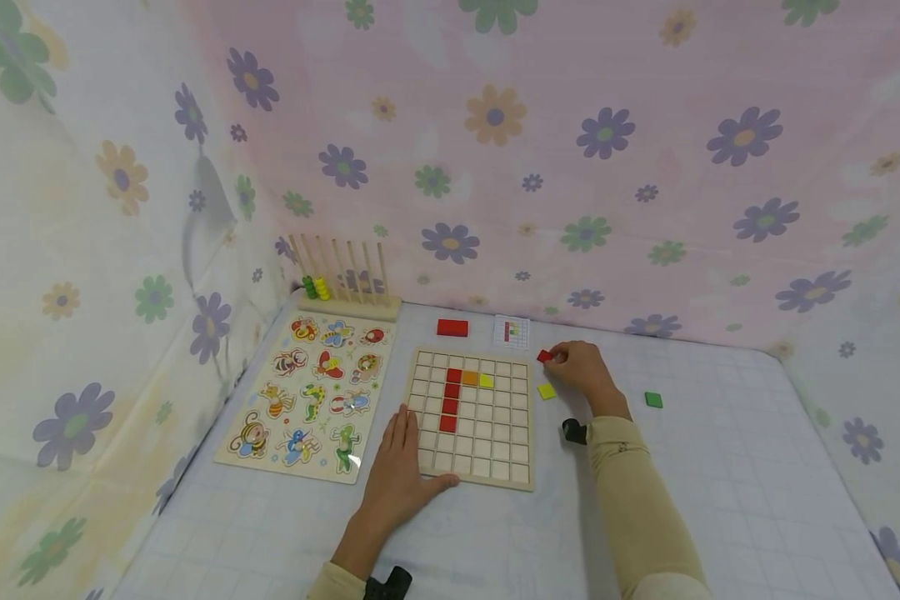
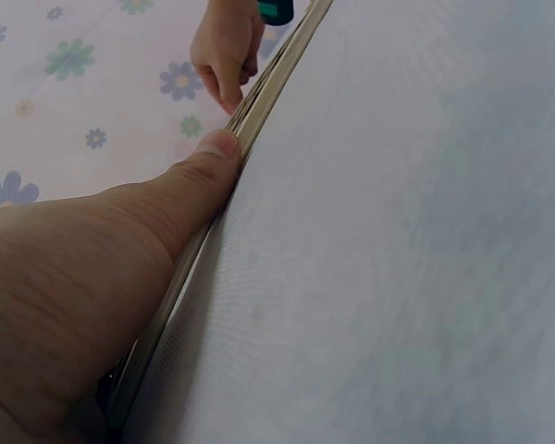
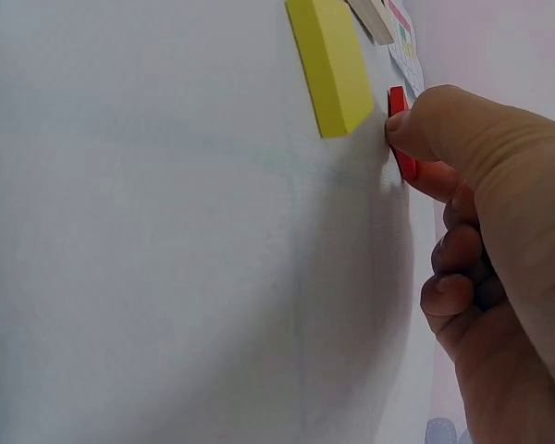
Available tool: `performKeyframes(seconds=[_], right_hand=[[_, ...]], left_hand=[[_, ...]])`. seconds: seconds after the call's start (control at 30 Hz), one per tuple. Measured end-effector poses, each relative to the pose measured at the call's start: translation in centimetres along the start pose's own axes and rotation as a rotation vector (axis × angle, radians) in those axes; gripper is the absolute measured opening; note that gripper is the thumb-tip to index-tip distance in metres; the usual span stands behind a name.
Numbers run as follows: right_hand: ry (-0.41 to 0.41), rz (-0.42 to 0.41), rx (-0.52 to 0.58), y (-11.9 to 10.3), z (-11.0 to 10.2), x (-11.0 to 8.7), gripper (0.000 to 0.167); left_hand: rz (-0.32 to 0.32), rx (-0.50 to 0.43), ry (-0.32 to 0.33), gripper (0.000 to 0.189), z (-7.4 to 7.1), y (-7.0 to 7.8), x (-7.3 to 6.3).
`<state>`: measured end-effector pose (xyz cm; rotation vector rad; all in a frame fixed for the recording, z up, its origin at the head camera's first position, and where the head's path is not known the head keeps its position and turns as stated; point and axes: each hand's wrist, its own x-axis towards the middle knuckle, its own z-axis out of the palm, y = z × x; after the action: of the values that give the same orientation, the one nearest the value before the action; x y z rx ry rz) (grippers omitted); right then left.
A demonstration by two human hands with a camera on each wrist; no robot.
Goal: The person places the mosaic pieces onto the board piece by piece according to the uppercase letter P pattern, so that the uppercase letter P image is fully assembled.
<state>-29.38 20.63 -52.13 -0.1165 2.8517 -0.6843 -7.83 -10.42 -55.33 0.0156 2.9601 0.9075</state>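
At the right of the wooden grid board [image 1: 510, 454], my right hand [image 1: 587, 371] pinches a small red square tile [image 1: 544, 356] between thumb and finger. In the right wrist view, the red tile [image 3: 402, 139] is seen edge-on at the thumb tip. Beside it on the cloth lies a yellow tile [image 1: 546, 391]. My left hand [image 1: 399, 473] rests at the board's lower left corner, fingers straight along the left side and thumb on the front edge. Several red tiles [image 1: 451, 405] form a column in the grid, with an orange tile [image 1: 470, 378] and a yellow piece [image 1: 486, 381] at its top right.
Behind the board are a red block [image 1: 452, 327] and a small pattern card [image 1: 512, 332]. An insect picture puzzle [image 1: 315, 442] lies at the left, with a pegged wooden stand [image 1: 348, 307] beyond it. A green tile [image 1: 653, 400] sits far right.
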Motion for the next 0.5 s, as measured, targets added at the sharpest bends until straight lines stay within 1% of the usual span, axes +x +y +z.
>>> performKeyframes(seconds=[0.13,0.23,0.37,0.5], right_hand=[[-0.014,0.041,0.003,0.1,0.0,-0.1,0.037],[-0.021,0.052,0.008,0.1,0.0,-0.3,0.038],[0.004,0.008,0.008,0.0,-0.2,-0.6,0.038],[0.025,-0.026,0.042,-0.5,-0.4,-1.1,0.036]], left_hand=[[-0.001,0.001,-0.001,0.129,0.1,0.0,0.0],[0.0,0.003,0.0,0.129,0.1,0.0,0.0],[0.003,0.01,0.001,0.13,0.0,0.0,0.0],[0.003,0.006,0.0,0.129,0.0,0.0,-0.1]])
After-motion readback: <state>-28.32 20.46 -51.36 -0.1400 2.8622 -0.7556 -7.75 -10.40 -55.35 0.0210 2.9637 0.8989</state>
